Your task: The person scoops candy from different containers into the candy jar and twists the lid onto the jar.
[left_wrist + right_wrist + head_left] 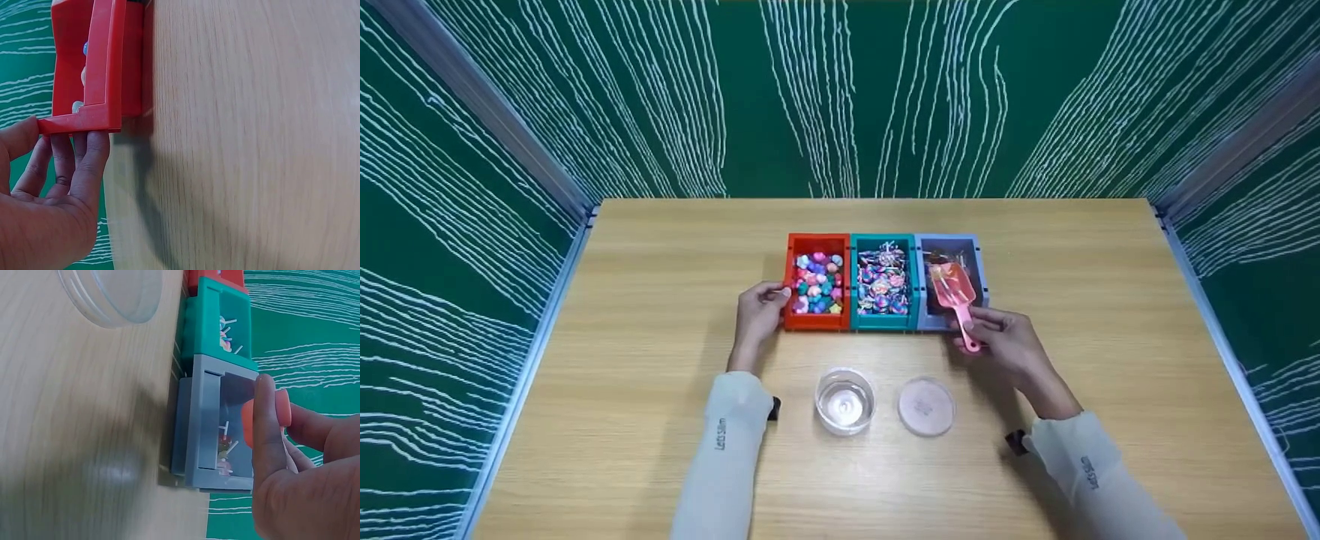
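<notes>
My right hand (1011, 343) holds a pink scoop (954, 285) by its handle, its orange-pink bowl over the grey bin (948, 239). Some thin pale sticks show at the bowl, though whether they lie inside is hard to tell. Small lollipop-like pieces (224, 441) with white sticks lie in that bin. At the row's other end, my left hand (760, 313) grips the side wall of the red bin (817, 322), thumb at the rim and fingers against the outside. Colourful beads (817, 283), some star-shaped, fill the red bin. Between them, the teal bin (883, 322) holds swirl-patterned lollipop pieces (883, 281).
A clear round tub (846, 405) stands uncovered in front of the bins, between the forearms. To its right lies a round translucent lid (926, 406). Green panels (780, 97) with white wavy lines enclose the wooden table (660, 247) at the back and sides.
</notes>
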`<state>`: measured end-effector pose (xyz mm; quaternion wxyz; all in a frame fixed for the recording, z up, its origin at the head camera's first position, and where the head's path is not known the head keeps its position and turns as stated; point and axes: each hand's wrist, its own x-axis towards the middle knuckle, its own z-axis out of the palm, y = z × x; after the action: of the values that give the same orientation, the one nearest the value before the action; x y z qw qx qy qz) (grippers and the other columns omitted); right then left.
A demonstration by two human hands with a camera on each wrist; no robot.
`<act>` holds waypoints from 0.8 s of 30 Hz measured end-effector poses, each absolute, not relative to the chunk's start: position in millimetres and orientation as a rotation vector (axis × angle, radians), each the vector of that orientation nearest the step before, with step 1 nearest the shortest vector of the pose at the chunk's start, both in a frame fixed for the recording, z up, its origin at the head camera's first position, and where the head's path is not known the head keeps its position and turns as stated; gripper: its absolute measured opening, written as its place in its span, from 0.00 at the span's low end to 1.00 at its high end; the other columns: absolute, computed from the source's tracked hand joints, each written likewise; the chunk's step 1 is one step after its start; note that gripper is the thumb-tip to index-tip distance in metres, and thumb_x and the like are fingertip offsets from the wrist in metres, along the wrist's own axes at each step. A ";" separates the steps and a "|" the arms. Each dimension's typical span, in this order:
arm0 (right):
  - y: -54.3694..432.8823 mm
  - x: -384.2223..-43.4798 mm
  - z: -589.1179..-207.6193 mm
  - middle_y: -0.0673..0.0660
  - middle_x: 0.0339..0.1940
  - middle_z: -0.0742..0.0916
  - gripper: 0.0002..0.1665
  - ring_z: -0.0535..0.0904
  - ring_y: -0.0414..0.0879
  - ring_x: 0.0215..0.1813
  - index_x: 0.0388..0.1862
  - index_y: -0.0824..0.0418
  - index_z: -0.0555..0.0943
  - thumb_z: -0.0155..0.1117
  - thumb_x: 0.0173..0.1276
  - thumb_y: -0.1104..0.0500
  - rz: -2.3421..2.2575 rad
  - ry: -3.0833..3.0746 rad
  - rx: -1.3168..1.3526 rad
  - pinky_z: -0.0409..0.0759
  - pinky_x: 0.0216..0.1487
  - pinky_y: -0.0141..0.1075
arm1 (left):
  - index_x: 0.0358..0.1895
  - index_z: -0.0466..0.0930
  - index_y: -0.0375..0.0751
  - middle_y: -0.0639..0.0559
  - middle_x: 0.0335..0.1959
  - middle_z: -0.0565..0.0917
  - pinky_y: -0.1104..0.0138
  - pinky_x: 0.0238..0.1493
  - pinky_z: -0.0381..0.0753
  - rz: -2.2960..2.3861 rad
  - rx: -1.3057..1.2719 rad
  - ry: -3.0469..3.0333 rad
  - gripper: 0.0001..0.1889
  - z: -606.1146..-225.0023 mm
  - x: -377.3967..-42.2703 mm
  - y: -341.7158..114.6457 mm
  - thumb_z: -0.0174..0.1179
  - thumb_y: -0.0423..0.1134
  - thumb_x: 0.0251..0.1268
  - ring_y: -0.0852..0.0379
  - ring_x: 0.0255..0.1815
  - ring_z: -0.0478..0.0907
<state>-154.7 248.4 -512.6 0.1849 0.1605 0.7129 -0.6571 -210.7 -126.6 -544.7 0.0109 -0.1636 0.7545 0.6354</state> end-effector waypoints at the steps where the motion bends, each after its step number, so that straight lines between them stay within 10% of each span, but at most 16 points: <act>1: 248.8 -153.8 -511.7 0.66 0.59 0.89 0.29 0.91 0.43 0.42 0.80 0.70 0.67 0.55 0.84 0.65 -1.849 2.012 0.449 0.88 0.48 0.34 | 0.54 0.87 0.30 0.46 0.37 0.82 0.70 0.31 0.81 1.981 -0.509 2.356 0.11 -544.6 -210.7 -126.6 0.63 0.31 0.76 0.55 0.38 0.77; 24: 249.6 -128.9 -501.8 0.53 0.45 0.93 0.30 0.91 0.43 0.41 0.78 0.75 0.66 0.57 0.82 0.68 -1.948 1.903 0.380 0.89 0.48 0.37 | 0.59 0.83 0.28 0.45 0.39 0.82 0.73 0.33 0.76 1.940 -0.425 2.464 0.15 -544.2 -202.5 -128.6 0.62 0.32 0.76 0.57 0.35 0.76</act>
<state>-128.9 249.6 -501.8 0.1946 0.1357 0.6789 -0.6948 -202.5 -128.6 -544.2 -0.0118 -0.1343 0.7785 0.6130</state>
